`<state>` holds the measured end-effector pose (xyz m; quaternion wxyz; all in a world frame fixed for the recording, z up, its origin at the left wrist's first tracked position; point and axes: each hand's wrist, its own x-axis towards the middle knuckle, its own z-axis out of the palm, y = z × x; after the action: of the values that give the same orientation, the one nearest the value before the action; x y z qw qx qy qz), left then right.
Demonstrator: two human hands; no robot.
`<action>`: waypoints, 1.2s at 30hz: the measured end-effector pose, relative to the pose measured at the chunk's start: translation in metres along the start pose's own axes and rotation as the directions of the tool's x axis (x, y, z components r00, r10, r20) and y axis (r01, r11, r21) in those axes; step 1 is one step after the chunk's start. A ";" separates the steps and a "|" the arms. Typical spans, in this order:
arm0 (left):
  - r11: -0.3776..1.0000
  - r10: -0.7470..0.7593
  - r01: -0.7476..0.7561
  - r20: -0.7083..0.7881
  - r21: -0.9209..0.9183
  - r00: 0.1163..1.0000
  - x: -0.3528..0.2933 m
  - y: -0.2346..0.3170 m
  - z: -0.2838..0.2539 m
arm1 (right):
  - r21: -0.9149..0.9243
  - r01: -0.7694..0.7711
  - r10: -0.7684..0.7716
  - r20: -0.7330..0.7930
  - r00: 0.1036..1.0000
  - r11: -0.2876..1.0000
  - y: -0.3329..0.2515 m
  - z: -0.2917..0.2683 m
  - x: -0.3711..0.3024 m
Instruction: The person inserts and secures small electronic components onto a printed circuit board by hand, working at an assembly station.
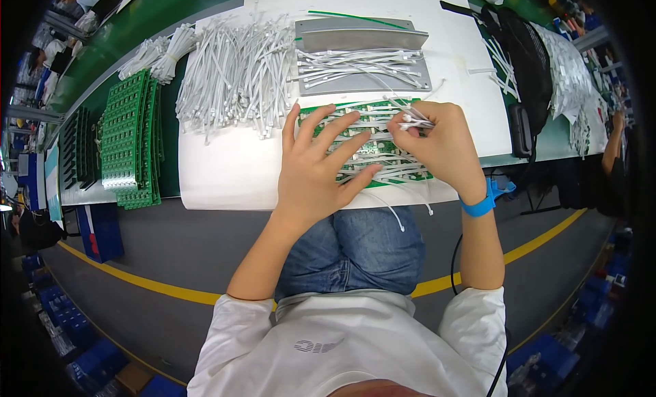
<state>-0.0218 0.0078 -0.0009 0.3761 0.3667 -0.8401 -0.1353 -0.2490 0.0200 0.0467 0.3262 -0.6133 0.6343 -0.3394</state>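
Several white leads point(415, 124) are pinched in the fingers of our right hand point(442, 141) and could snag the crossing wires point(403, 170) nearer us if we tugged sideways. The fingers of our left hand point(311, 161), spread apart, lie over the green circuit board point(380, 147), which sits under both sets of fingers, its long axis running left to right, most wires stretched likewise.

L hand point(305, 166) palm-down w/ fingers point(337, 129) wide apart, R hand point(443, 139) in thumb-to-finger pinch
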 end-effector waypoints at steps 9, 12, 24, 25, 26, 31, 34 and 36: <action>0.995 0.043 -0.047 0.044 0.087 0.998 0.000 0.000 0.002 | -0.031 0.009 -0.012 -0.079 0.997 0.999 0.004 0.019 -0.005; 0.996 0.031 -0.035 0.049 0.084 0.998 -0.001 0.001 0.003 | -0.110 0.000 -0.012 -0.111 0.994 0.994 -0.002 0.021 -0.006; 0.998 -0.004 0.000 0.066 0.061 0.998 0.000 0.002 0.003 | -0.057 -0.022 0.014 -0.144 0.989 0.998 -0.004 0.026 -0.010; 0.998 -0.008 0.004 0.069 0.060 0.998 0.000 0.002 0.003 | -0.076 -0.025 0.013 -0.152 0.988 0.997 -0.005 0.026 -0.008; 0.998 -0.012 0.008 0.072 0.059 0.997 0.000 0.002 0.003 | -0.095 -0.027 0.011 -0.159 0.987 0.995 -0.007 0.025 -0.007; 0.998 -0.021 0.016 0.084 0.053 0.996 0.001 0.003 0.002 | -0.124 -0.047 0.026 -0.164 0.986 0.991 -0.009 0.025 -0.009; 0.998 -0.015 0.010 0.084 0.062 0.996 0.001 0.003 0.003 | -0.131 -0.089 0.066 -0.171 0.983 0.987 -0.010 0.027 -0.010; 0.998 -0.011 0.006 0.080 0.068 0.997 0.000 0.003 0.003 | -0.130 -0.098 0.074 -0.174 0.982 0.987 -0.012 0.030 -0.011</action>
<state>-0.0256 0.0093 -0.0016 0.3287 0.3770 -0.8571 -0.1230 -0.2170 0.0302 0.0399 0.2426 -0.5753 0.7075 -0.3310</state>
